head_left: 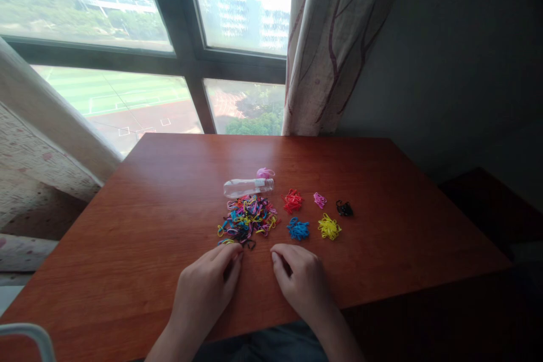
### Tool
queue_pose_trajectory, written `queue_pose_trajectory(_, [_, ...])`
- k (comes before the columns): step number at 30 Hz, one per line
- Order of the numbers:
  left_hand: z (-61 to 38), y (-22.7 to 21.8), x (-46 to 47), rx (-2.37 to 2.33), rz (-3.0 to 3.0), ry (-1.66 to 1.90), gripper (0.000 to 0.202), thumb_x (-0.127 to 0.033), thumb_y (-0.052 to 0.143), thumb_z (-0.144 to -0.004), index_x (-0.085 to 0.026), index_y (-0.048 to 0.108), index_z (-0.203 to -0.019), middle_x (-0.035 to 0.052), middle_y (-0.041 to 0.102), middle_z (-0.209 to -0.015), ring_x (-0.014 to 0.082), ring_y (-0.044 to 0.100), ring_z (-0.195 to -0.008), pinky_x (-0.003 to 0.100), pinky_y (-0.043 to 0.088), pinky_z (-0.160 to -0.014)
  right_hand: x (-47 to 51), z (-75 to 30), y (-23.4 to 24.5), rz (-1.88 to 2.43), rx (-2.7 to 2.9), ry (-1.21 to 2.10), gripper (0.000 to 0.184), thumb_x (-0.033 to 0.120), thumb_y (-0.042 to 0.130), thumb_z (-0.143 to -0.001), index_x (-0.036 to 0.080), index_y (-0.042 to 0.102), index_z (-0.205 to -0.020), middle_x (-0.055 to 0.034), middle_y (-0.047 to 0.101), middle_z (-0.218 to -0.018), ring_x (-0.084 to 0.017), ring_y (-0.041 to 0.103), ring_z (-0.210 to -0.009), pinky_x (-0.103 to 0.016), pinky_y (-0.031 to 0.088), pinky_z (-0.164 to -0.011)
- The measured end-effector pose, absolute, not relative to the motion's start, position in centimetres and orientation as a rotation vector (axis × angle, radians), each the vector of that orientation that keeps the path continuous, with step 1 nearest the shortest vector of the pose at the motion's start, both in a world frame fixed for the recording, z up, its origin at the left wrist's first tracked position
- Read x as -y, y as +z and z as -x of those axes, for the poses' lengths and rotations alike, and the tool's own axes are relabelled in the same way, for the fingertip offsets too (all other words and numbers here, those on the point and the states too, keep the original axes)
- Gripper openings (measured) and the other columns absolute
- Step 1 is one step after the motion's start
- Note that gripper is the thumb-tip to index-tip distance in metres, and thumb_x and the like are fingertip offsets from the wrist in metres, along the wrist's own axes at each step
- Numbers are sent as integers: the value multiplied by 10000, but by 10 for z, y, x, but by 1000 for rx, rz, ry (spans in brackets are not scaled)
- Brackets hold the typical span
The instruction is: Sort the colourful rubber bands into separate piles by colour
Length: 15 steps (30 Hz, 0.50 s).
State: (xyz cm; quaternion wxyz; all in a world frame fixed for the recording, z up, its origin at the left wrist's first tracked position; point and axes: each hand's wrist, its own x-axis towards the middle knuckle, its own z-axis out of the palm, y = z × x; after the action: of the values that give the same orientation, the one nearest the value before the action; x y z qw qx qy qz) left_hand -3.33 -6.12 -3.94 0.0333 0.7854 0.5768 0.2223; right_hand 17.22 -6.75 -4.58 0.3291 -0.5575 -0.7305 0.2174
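A mixed heap of small coloured rubber bands (248,219) lies in the middle of the red-brown table (382,181). My left hand (207,285) rests palm down just below the heap, fingers together, tips near a blue and a black band. My right hand (299,281) lies beside it, fingers curled under, touching no band that I can see. To the right of the heap sit sorted small piles: red (292,201), pink (319,199), black (344,208), blue (298,229) and yellow (329,227).
A clear plastic bottle (248,186) lies on its side behind the heap, with a pink cap (265,172) beside it. A window and curtain (335,39) stand behind the table. A dark low surface (487,203) is at the right. A white chair edge (29,336) shows bottom left.
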Motion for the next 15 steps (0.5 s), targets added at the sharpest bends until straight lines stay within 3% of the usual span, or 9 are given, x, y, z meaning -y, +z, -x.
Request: queue_pose_trajectory(15, [30, -38, 50, -1857, -2367, 581, 190, -310, 482, -936, -260, 661, -974, -17, 768, -950, 191, 732, -807, 256, 491, -631, 67, -172, -45, 1464, 1924, 526, 215, 185, 464, -928, 219, 673, -887, -28, 709, -816, -168, 666, -775, -239, 451, -719])
